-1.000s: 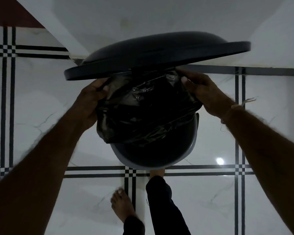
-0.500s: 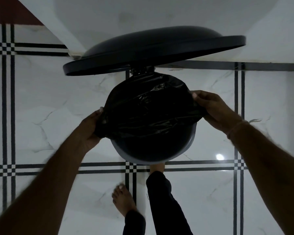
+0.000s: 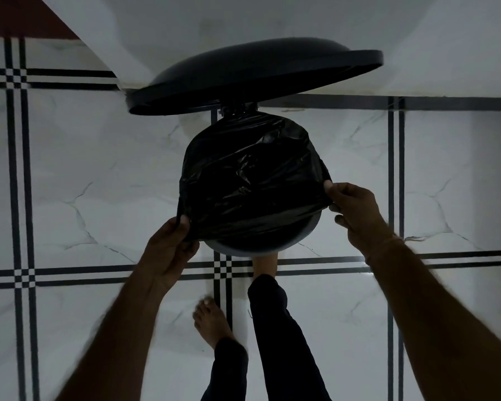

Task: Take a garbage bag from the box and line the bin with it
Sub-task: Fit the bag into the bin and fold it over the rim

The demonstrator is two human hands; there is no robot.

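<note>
A round pedal bin (image 3: 261,248) stands on the tiled floor with its dark lid (image 3: 252,79) tipped up behind it. A black garbage bag (image 3: 252,180) is stretched over most of the bin's mouth; only the near rim shows bare. My left hand (image 3: 168,250) pinches the bag's edge at the near left of the rim. My right hand (image 3: 356,211) grips the bag's edge at the right side. The box is not in view.
My right foot (image 3: 265,263) is at the bin's base, partly hidden under it, and my left foot (image 3: 210,322) stands on the white marble floor (image 3: 99,198) with black stripe lines. A white wall (image 3: 301,18) runs behind the bin.
Both hands have slid along the rim from the back toward me, drawing the bag's edge down over the sides. The bag now covers more of the bin's mouth.
</note>
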